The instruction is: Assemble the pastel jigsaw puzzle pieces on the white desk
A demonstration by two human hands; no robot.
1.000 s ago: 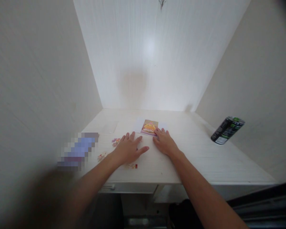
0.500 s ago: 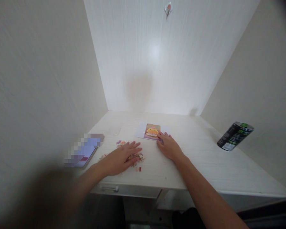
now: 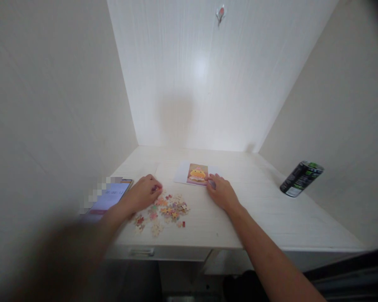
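Puzzle pieces (image 3: pixel 165 209) scattered near the surface's front-left edge: light, thin, stiff, likely to slide; pinch each by its edges. Left hand (image 3: pixel 142 195) curled at their far side, grip nearly closed, contents unclear. Right hand (image 3: pixel 222 193) flat, grip open, fingertips on picture card (image 3: pixel 195 173).

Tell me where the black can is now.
In the head view, the black can is on the right side of the white desk, by the right wall, well apart from the right hand and the picture card.
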